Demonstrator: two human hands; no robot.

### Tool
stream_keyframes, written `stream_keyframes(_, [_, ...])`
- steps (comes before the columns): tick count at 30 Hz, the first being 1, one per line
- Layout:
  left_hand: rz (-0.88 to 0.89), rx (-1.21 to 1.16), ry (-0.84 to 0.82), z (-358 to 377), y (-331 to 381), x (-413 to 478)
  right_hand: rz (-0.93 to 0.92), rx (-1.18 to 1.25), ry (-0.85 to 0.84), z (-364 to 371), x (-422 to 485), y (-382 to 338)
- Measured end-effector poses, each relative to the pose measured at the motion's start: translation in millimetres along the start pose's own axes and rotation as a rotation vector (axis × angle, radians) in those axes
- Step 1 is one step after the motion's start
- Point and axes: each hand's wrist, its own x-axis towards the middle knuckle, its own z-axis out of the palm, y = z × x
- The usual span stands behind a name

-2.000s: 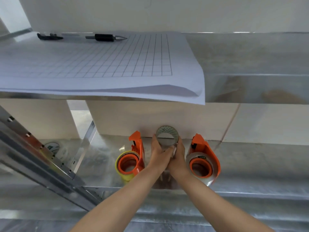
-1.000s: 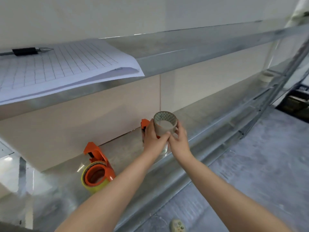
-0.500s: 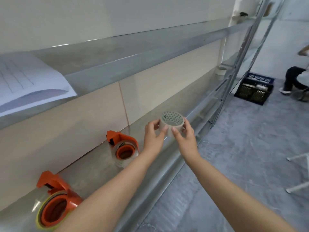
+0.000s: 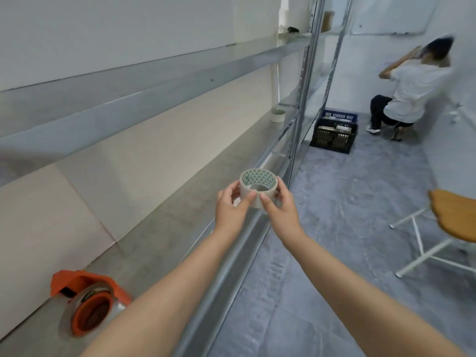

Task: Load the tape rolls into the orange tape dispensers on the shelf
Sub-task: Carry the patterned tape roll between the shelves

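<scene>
A clear tape roll [image 4: 258, 185] with a green triangle-patterned core is held in the air over the front edge of the metal shelf [image 4: 164, 228]. My left hand [image 4: 231, 206] pinches its left side and my right hand [image 4: 280, 207] its right side, thumbs meeting on the near face. One orange tape dispenser [image 4: 90, 302] with a clear roll in it lies on the shelf at the lower left, well behind my hands.
A white roll [image 4: 277, 116] sits far along the shelf. A dark crate [image 4: 334, 134] stands on the grey floor beyond the shelf posts. A person [image 4: 409, 91] crouches at the back right. A wooden-seat stool [image 4: 448, 222] stands at the right.
The view has swung right along the shelf, away from the paper and the yellow-roll dispenser. Both hands keep the tape roll and have carried it to the shelf's front edge.
</scene>
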Motion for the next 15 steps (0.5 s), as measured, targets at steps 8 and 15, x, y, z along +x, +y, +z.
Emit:
stream_keyframes(8, [0.019, -0.025, -0.084, 87, 7, 32, 0.021, -0.077, 0.074, -78, 49, 12])
stream_keyframes(15, [-0.009, -0.029, -0.175, 130, 5, 62, 0.022, -0.066, 0.137, -111, 80, 30])
